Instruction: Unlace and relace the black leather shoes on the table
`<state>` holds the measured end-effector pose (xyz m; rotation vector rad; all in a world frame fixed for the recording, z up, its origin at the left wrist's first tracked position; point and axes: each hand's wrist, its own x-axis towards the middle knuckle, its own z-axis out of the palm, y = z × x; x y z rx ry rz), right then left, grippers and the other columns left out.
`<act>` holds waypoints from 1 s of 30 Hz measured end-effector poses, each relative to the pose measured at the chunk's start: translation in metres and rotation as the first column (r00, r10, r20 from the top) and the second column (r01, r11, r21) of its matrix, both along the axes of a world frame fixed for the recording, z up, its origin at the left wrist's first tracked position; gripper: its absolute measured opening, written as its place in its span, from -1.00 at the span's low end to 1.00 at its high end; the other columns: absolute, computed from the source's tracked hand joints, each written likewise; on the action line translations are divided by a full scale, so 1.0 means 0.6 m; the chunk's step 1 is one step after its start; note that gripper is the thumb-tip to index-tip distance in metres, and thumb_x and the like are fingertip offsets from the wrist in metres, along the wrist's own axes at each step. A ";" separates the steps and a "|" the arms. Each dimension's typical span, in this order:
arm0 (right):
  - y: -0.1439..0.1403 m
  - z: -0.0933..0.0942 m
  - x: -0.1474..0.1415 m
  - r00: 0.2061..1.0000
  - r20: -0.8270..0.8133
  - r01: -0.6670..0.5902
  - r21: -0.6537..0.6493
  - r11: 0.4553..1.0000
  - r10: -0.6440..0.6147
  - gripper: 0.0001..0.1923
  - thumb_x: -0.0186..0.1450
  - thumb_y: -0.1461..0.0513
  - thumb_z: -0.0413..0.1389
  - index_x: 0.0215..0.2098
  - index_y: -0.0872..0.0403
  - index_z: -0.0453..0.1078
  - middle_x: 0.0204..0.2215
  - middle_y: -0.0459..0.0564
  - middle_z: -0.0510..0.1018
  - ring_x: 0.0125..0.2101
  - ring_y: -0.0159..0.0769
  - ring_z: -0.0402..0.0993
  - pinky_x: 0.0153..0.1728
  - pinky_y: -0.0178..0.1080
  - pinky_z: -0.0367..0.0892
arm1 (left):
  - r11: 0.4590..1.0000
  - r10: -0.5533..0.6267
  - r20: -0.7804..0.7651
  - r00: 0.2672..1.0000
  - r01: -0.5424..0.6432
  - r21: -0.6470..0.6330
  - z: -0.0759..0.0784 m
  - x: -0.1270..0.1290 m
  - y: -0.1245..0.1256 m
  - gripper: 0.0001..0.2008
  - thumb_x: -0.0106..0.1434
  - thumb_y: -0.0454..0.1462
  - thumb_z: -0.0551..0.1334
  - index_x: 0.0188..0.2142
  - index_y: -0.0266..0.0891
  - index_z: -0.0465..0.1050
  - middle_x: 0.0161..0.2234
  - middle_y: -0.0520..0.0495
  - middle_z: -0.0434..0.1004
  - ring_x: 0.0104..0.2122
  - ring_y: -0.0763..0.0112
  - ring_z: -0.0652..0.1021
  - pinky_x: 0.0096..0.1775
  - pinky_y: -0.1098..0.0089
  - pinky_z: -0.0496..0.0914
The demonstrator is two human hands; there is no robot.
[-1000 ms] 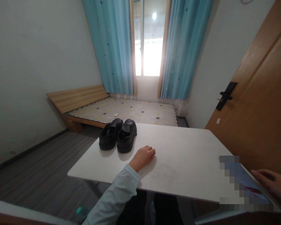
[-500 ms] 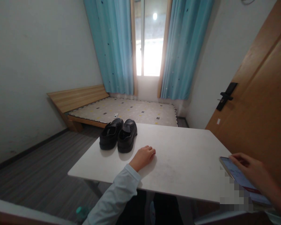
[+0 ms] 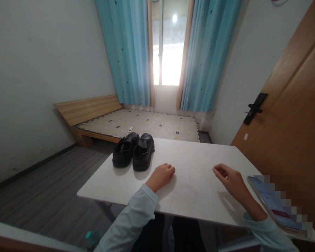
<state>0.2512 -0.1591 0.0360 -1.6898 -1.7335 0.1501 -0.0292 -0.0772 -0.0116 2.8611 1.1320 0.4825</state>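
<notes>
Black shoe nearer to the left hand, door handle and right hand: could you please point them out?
Black shoe (image 3: 147,153): head view, side of the upper.
Door handle (image 3: 255,108): head view, on the lever.
Right hand (image 3: 230,177): head view, back of hand.

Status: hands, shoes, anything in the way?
Left hand on table, right hand raised; no held object visible. Black shoes paired, forward-left of left hand. Nothing between them; device beside right forearm.
</notes>
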 end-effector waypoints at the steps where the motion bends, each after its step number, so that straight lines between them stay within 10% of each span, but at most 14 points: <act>1: 0.005 -0.002 -0.011 1.000 0.000 -0.027 -0.008 1.000 0.027 -0.72 0.21 0.05 -0.02 -0.46 0.06 0.37 -0.61 -0.10 0.45 -0.57 -0.32 0.38 -0.49 -0.29 0.26 | 1.000 0.003 0.000 1.000 -0.003 0.002 0.001 0.000 0.000 -0.85 0.22 -0.38 0.11 -0.28 -0.21 0.42 -0.31 -0.04 0.50 -0.26 0.36 0.46 -0.22 0.40 0.36; 30: 0.050 -0.009 -0.119 0.920 -0.019 -0.390 -0.139 0.910 0.392 -0.86 0.26 0.26 0.00 -0.42 0.09 0.36 -0.53 -0.09 0.46 -0.52 -0.39 0.35 -0.43 -0.32 0.23 | 1.000 0.007 -0.008 1.000 -0.007 0.013 0.007 0.002 -0.005 -0.85 0.23 -0.37 0.10 -0.26 -0.21 0.42 -0.31 -0.04 0.50 -0.25 0.35 0.46 -0.23 0.39 0.36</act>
